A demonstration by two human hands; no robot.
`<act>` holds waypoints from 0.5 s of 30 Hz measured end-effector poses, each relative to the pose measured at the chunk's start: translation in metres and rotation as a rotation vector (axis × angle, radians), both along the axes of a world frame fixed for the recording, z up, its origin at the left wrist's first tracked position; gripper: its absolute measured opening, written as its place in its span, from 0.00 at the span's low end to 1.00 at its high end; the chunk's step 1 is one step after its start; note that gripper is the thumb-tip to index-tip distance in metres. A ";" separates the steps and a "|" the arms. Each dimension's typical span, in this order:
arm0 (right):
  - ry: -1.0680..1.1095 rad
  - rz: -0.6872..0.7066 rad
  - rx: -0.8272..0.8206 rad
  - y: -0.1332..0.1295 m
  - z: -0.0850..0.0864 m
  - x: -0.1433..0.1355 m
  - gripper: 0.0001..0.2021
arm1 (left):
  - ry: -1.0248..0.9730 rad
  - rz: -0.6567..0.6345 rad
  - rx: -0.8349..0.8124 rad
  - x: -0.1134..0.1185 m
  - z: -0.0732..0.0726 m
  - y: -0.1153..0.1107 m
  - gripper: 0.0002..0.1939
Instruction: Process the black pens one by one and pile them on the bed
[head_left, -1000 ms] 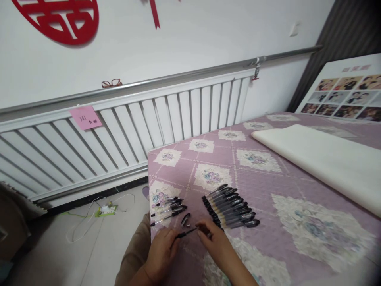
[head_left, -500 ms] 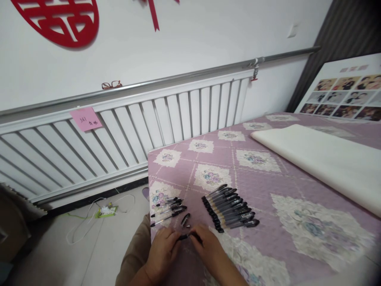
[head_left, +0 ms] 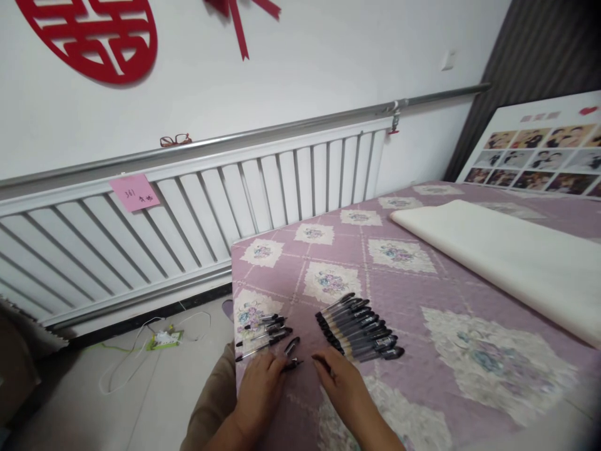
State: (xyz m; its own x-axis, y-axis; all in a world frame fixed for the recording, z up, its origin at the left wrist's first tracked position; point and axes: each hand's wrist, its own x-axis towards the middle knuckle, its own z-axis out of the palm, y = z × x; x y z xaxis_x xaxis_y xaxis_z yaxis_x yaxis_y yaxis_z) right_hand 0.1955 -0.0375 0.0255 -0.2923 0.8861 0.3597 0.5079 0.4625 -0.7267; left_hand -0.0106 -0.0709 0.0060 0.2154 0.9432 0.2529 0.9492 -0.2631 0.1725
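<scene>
My left hand (head_left: 260, 385) is closed around a dark pen (head_left: 293, 364) whose narrow end points right, out past the fingertips. Most of its barrel is hidden by the fingers. A gap separates it from my right hand (head_left: 342, 381), whose thumb and forefinger are pinched together; whatever may be between them is too small to make out. Beyond the left fingers lies a loose black pen cap (head_left: 292, 345). Several clear pens with black ends (head_left: 265, 341) lie near the bed's left edge. To the right, a slanted row of capped black pens (head_left: 361, 329) lies side by side.
A purple floral bedspread (head_left: 291, 300) lies beneath everything, with a folded cream cloth (head_left: 507, 263) at right. Behind stands a white radiator (head_left: 197, 219) bearing a pink note (head_left: 135, 191). A power strip (head_left: 164, 339) with cables lies on the floor at left.
My right hand has drawn away to the right from the pen, whose narrow end now shows uncovered. My left hand still holds the pen. The view has shifted slightly.
</scene>
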 end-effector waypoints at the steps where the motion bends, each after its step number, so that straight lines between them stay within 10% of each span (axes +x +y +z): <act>1: 0.000 -0.011 0.011 0.000 0.000 0.002 0.10 | -0.010 0.023 -0.004 0.001 0.001 0.002 0.15; 15: 0.114 -0.436 0.047 0.016 0.011 0.079 0.14 | -0.007 0.093 0.155 -0.009 -0.003 0.030 0.07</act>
